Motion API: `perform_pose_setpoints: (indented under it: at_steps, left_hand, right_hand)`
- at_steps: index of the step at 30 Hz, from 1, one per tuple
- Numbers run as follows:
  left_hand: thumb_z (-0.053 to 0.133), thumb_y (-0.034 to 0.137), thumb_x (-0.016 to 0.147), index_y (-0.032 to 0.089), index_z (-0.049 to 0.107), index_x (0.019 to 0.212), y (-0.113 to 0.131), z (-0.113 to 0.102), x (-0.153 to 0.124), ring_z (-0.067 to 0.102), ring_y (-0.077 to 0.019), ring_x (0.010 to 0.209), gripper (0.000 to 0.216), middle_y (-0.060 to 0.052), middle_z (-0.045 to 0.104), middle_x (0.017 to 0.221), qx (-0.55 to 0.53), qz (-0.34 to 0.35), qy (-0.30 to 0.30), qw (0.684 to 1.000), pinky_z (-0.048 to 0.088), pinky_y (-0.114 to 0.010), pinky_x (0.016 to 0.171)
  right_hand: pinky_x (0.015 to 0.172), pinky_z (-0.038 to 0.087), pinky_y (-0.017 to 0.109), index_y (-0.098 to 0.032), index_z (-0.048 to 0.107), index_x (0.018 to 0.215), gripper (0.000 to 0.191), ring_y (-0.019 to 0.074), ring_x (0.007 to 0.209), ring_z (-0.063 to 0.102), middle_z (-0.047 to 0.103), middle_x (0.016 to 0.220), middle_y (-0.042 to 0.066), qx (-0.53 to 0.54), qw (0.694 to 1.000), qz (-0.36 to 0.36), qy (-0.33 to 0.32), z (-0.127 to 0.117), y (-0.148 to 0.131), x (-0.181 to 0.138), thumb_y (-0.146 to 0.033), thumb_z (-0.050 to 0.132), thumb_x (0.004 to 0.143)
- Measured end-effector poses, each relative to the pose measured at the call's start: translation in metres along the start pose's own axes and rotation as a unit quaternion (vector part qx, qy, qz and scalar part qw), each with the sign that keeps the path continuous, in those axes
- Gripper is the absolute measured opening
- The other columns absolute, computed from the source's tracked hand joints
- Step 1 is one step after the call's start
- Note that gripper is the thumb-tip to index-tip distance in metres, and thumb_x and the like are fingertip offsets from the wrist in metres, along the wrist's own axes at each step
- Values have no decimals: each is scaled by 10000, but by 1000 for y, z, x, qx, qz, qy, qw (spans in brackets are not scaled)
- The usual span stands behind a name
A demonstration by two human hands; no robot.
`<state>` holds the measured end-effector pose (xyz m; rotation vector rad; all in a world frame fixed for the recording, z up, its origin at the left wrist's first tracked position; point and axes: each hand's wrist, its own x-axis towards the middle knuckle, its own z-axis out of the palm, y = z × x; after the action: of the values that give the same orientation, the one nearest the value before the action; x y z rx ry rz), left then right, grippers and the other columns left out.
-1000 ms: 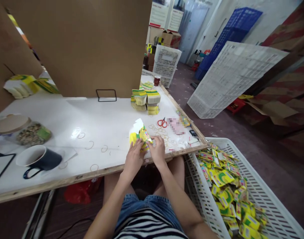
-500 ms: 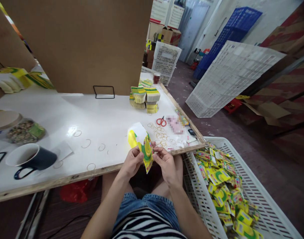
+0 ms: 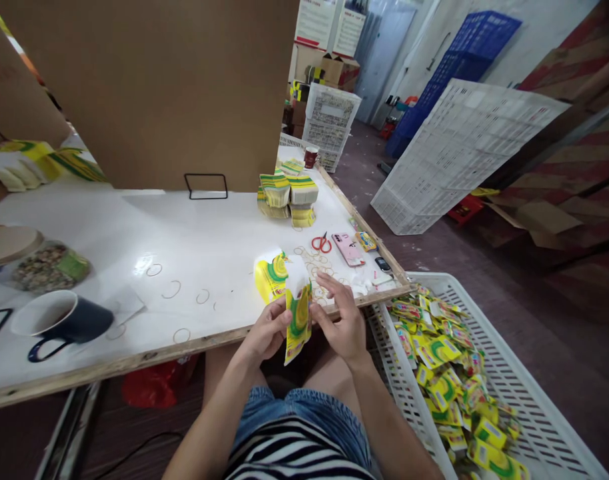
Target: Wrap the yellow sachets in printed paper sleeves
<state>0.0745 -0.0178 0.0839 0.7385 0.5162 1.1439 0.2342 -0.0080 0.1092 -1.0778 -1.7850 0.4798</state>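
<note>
My left hand [image 3: 268,331] grips a yellow-and-green printed card [image 3: 298,321] by its left side, just past the table's front edge. Behind it more yellow-and-green cards [image 3: 271,279] with white backs lie at the table edge; whether they join the held card I cannot tell. My right hand [image 3: 342,321] is beside the card's right edge, its fingers apart and its thumb close to the card. Loose rubber bands [image 3: 318,265] are scattered just beyond that hand. Red-handled scissors [image 3: 321,244] and a pink phone [image 3: 348,249] lie farther back.
At my right, a white crate [image 3: 519,363] contains many yellow packets [image 3: 442,353]. Bundled card stacks [image 3: 303,190] stand at the back of the table. A dark blue mug [image 3: 87,317] and a clear jar [image 3: 47,267] are on the left. A tall cardboard panel [image 3: 174,93] rises behind.
The card in my left hand has turned more upright and dropped slightly. My right hand has come away from its pinch at the card's edge, fingers now spread.
</note>
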Motion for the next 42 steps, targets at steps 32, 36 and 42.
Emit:
perform_pose_setpoints:
  at_steps: [32,36,42]
  left_hand:
    - [629,331,845,246,302,1373,-10,7,0,690,-202,887,628,-102,668,1108,252,74,68,963,543,-322,787]
    - [650,311,832,239,353,1394,1,3,-5,680,-226,914,640,-94,686,1037,226,24,-19,974,534,-331,795]
    - [714,259,777,223,513,1125,5,4,-10,686,-193,823,402,-52,695,909,144,-32,-76,986,528,-287,742]
  right_hand:
    - [514,459,234,-220,529,1176,403,141,629,580,665,863,35,215,957,194,12,3,22,-13,-394,627,826]
    - [457,409,225,-227,598,1164,403,111,549,508,646,840,29,256,948,171,-86,-11,28,-12,-412,658,811]
    - [445,346,245,-190,728,855,312,108,461,418,545,580,-8,229,954,135,-137,-26,28,-12,-467,586,864]
